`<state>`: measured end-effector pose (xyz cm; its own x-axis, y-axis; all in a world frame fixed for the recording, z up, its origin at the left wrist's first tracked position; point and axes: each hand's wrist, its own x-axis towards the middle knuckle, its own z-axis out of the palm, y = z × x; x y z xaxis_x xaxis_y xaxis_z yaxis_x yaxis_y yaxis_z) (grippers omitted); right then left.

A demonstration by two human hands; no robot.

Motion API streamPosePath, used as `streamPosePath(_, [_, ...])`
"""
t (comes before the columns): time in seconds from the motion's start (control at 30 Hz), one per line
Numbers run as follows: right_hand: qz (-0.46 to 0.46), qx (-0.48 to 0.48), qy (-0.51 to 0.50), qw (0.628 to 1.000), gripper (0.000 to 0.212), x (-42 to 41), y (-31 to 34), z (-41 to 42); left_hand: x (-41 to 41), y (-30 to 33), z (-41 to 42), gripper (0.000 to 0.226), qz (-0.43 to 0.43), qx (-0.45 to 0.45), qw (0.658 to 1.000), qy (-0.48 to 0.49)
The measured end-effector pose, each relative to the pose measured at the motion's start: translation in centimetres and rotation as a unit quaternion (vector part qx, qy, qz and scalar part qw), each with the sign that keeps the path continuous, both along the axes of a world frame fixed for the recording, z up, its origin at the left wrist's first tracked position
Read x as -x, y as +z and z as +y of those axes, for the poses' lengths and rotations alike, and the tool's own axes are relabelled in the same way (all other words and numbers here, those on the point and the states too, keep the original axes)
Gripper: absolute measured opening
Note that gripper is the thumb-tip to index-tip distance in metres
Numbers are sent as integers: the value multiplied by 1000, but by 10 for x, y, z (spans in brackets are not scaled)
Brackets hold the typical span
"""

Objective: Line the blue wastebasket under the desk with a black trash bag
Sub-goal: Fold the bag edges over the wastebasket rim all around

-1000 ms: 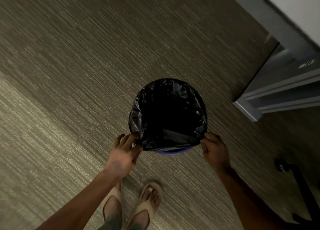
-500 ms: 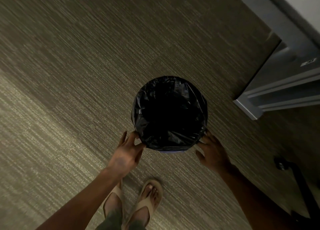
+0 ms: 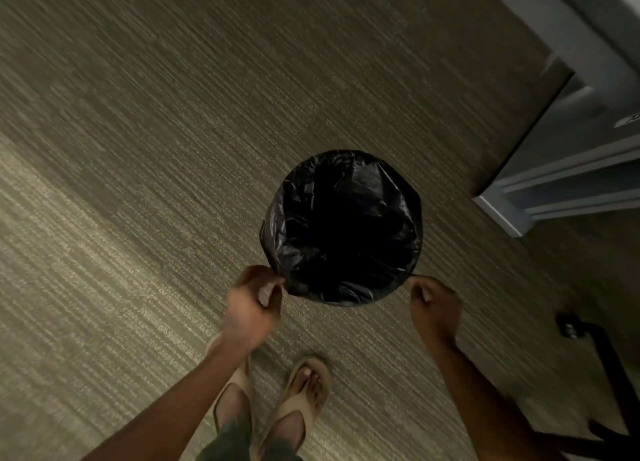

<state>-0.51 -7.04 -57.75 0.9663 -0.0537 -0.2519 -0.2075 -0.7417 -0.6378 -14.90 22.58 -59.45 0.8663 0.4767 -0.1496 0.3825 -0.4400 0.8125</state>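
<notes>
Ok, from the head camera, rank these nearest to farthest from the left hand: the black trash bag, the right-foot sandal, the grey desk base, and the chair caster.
From the left hand:
1. black trash bag, pinched at its near-left rim.
2. right-foot sandal, below and slightly right.
3. chair caster, far right on the carpet.
4. grey desk base, upper right; close to the caster's distance, so these two are hard to rank.

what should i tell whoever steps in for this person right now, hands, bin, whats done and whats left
Left hand: pinched shut on the black trash bag at its near-left edge.
Right hand: pinched on the bag's near-right edge.
The bag is open and folded over the rim of the wastebasket, hiding it entirely. The basket stands on the carpet in front of the person's sandals, out in the open beside the grey desk.
Done: bag is in and spread around the rim.
Left: probably snug the edge down, let go, and set the basket back under the desk.
</notes>
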Motion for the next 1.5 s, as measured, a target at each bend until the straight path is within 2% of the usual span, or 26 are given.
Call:
streamPosePath(0.03, [41, -89, -117, 988, 28, -2, 2, 5, -6, 5, -1, 21, 5, 68, 994, 80])
streamPosePath(0.07, [86, -169, -202, 961, 21, -5, 3, 9, -13, 8, -1, 20, 12, 131, 981, 140])
streamPosePath(0.1, [135, -236, -238, 932, 12, -8, 3, 12, -21, 10, 0, 16, 24, 181, 968, 173])
streamPosePath(0.17, [204, -282, -210, 914, 28, -13, 4, 22, -39, 9, 4, 43, 69, 240, 955, 162])
streamPosePath(0.23, [219, -265, -184, 921, 32, -15, 3, 32, -54, 6, 7, 65, 121, 251, 954, 111])
streamPosePath(0.3, [200, -234, -207, 929, 32, -16, -1, 36, -62, 1, 10, 64, 142, 212, 962, 96])
streamPosePath(0.37, [154, -132, -222, 953, 39, -18, -1, 36, -66, -2, 17, 63, 149, 171, 966, 123])
streamPosePath(0.4, [136, -89, -220, 962, 46, -18, 0, 36, -66, -3, 20, 70, 151, 158, 965, 148])
streamPosePath(0.47, [136, -75, -192, 969, 55, -18, -1, 37, -65, -1, 26, 86, 154, 146, 959, 189])
streamPosePath(0.53, [164, -99, -138, 972, 56, -16, -4, 39, -64, 1, 27, 90, 160, 118, 970, 139])
streamPosePath(0.6, [173, -96, -114, 974, 60, -16, -7, 40, -63, 3, 25, 78, 178, 85, 979, 43])
streamPosePath(0.63, [164, -83, -108, 977, 63, -15, -6, 41, -62, 4, 25, 77, 187, 78, 979, 25])
streamPosePath(0.7, [113, -37, -87, 989, 77, -12, -1, 46, -60, 7, 19, 94, 184, 50, 981, 30])
streamPosePath(0.77, [7, 61, -14, 998, 91, -11, 8, 53, -60, 14, 8, 107, 126, -66, 990, 1])
streamPosePath(0.83, [-123, 178, 134, 967, 89, -16, 14, 60, -67, 26, -4, 97, 19, -185, 975, -119])
streamPosePath(0.9, [-171, 269, 304, 898, 74, -25, 12, 67, -75, 32, -15, 79, -18, -246, 930, -273])
streamPosePath(0.93, [-154, 312, 370, 861, 69, -30, 8, 68, -78, 33, -18, 76, 19, -254, 908, -332])
streamPosePath(1.0, [-87, 392, 432, 807, 73, -38, -1, 64, -82, 31, -19, 79, 155, -258, 865, -401])
streamPosePath(1.07, [-57, 432, 443, 783, 79, -46, -8, 53, -84, 26, -16, 82, 238, -267, 833, -422])
streamPosePath(1.17, [-72, 435, 461, 770, 82, -54, -10, 38, -89, 22, -17, 84, 245, -265, 824, -437])
streamPosePath(1.23, [-94, 423, 448, 782, 77, -56, -7, 38, -93, 21, -17, 84, 221, -259, 836, -429])
streamPosePath(1.37, [-156, 292, 309, 891, 46, -53, 9, 44, -93, 28, -12, 69, 112, -246, 901, -339])
streamPosePath(1.43, [-180, 197, 206, 941, 37, -47, 15, 48, -89, 31, -10, 51, 37, -200, 951, -234])
streamPosePath(1.5, [-159, 123, 70, 977, 38, -43, 19, 51, -85, 34, -8, 37, -1, -149, 985, -89])
